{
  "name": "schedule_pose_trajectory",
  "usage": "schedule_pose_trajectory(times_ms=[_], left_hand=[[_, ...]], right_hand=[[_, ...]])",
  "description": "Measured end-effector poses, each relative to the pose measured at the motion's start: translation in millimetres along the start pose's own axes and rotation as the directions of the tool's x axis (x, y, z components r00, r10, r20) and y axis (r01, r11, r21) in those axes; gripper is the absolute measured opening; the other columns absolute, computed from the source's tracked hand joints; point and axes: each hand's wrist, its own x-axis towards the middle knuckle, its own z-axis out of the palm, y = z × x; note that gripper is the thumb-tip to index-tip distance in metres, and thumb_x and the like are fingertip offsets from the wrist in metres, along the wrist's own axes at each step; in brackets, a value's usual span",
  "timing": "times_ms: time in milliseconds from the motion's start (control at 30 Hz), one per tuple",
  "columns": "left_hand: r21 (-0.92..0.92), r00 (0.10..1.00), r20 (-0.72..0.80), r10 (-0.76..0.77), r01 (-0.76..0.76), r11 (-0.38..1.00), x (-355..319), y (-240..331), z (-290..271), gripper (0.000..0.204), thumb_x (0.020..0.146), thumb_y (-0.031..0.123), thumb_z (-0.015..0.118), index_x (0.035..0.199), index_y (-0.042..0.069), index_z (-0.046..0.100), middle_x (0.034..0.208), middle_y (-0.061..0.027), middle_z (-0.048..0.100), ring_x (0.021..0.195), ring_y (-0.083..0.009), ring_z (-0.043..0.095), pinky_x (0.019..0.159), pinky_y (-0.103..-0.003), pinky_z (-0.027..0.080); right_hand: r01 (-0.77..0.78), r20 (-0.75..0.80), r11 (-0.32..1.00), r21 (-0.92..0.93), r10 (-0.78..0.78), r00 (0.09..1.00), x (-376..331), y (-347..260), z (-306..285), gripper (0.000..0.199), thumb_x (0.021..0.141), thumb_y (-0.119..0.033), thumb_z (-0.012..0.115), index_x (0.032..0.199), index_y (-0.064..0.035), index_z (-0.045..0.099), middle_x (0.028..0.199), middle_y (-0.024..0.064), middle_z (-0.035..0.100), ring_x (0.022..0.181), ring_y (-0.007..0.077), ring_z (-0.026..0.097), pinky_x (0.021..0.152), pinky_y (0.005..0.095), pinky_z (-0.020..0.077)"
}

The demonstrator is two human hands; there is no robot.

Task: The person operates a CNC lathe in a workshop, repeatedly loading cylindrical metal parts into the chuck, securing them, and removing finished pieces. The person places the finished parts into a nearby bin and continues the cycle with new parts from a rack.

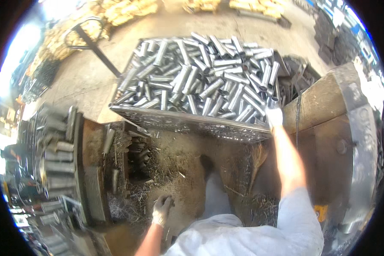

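Corner reach

At twelve o'clock, silver cylindrical metal tubes point(211, 88) heap a dark rectangular metal bin point(175, 117). White-gloved right hand point(274, 116), at its four-o'clock corner: blurred, I can't tell its grip. Grey-and-white-gloved left hand point(162, 208), seven o'clock: half-curled, seemingly empty. Best clasp one tube squarely.

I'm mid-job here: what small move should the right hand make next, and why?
I'd probably close the right hand on one of the tubes by the bin's near right corner: it is already at that corner, with tubes right beside it. Blur hides whether it grips anything, so securing one seems sensible.
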Motion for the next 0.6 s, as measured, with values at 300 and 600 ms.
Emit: schedule_pose_trajectory(times_ms=[300,600], left_hand=[[0.047,0.938,0.341,-0.069,0.056,0.997,170.8,180.8,123.6,0.049,0.107,0.023,0.071,0.144,-0.006,0.058,0.131,-0.0166,0.07,0.121,-0.0239,0.068,0.106,-0.038,0.056],[-0.446,0.908,0.37,-0.195,0.358,0.82,308.9,323.1,247.2,0.062,0.1,0.028,0.076,0.15,0.002,0.049,0.124,-0.0164,0.068,0.112,-0.0297,0.068,0.1,-0.045,0.057]], right_hand=[[-0.159,-0.011,0.843,-0.513,0.178,0.984,256.3,16.0,106.5,0.066,0.085,-0.058,0.076,0.113,0.0011,0.078,0.113,0.0276,0.077,0.112,0.0415,0.076,0.097,0.048,0.059],[0.481,0.497,0.833,0.271,-0.55,0.671,55.2,-35.6,85.7,0.043,0.1,-0.034,0.076,0.127,-0.0019,0.07,0.107,0.0146,0.076,0.086,0.0243,0.075,0.065,0.0337,0.0666]])
